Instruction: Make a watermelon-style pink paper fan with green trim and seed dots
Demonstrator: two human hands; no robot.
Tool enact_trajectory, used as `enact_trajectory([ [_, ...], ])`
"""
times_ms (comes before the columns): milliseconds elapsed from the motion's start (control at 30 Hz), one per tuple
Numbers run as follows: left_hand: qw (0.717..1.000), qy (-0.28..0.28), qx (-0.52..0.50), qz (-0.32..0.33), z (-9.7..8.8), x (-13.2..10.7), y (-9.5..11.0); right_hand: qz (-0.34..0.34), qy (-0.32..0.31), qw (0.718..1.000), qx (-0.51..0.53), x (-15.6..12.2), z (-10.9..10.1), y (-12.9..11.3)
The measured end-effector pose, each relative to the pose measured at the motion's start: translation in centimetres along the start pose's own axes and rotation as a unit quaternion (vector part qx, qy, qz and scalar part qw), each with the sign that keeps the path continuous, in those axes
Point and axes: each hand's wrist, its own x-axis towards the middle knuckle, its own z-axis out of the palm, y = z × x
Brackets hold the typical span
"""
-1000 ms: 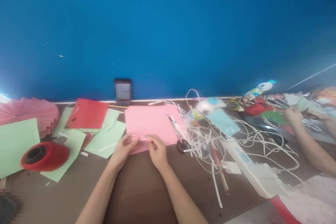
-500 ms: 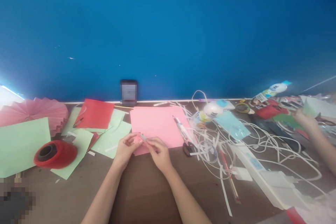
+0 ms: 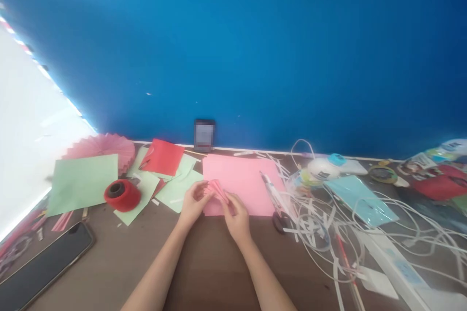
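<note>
Between my two hands is a small pleated piece of pink paper (image 3: 218, 188), fanned toward the top and narrow at its lower right. My left hand (image 3: 197, 200) pinches its left side with thumb and fingers. The narrow end sits in the fingertips of my right hand (image 3: 236, 214). Under and beyond them lies a stack of pink paper sheets (image 3: 241, 175). Scissors (image 3: 280, 221) and a white pen (image 3: 269, 184) rest along the stack's right edge.
To the left are a red tape roll (image 3: 126, 199), green sheets (image 3: 83, 180), a red sheet (image 3: 164, 156), a pink paper fan (image 3: 105, 148) and a phone (image 3: 47, 267). Tangled white cables (image 3: 317, 252), a glue bottle (image 3: 323, 167) and a power strip (image 3: 397, 265) fill the right.
The view has swung left, bringing the phone into sight and leaving the other person's arm out of frame. The pleats of the pink paper now show spread between my fingers.
</note>
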Motion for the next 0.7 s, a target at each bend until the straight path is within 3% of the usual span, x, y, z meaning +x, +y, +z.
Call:
enact_trajectory([
  [67,0.993,0.056,0.087,0.054,0.1,-0.3,0.1,0.002,0.034,0.999,-0.034,0.0,0.1,0.6],
  [133,0.968,0.123,0.178,0.126,-0.1,-0.7,0.6,0.002,0.060,0.994,-0.095,0.1,0.0,1.2],
  [267,0.872,0.281,0.311,0.251,-3.1,-1.7,3.2,-0.004,0.073,0.964,-0.257,0.3,0.0,2.0],
  [367,0.768,0.457,0.391,0.220,-7.8,-2.6,4.9,0.010,0.059,0.953,-0.297,0.4,0.3,2.5],
  [433,0.734,0.487,0.446,0.156,-11.0,-3.0,5.2,0.023,0.054,0.955,-0.291,0.5,0.5,2.7],
  [500,0.752,0.455,0.468,0.093,-13.4,-3.3,5.2,0.028,0.062,0.958,-0.278,0.6,0.6,2.6],
  [567,0.798,0.415,0.433,0.064,-14.3,-3.7,5.3,0.018,0.078,0.962,-0.261,0.7,0.6,2.3],
  [633,0.821,0.429,0.370,0.069,-13.3,-4.0,5.7,-0.009,0.109,0.964,-0.242,0.6,0.6,1.7],
  [700,0.849,0.428,0.295,0.094,-10.8,-4.1,6.3,-0.061,0.134,0.966,-0.214,0.4,0.5,0.8],
])
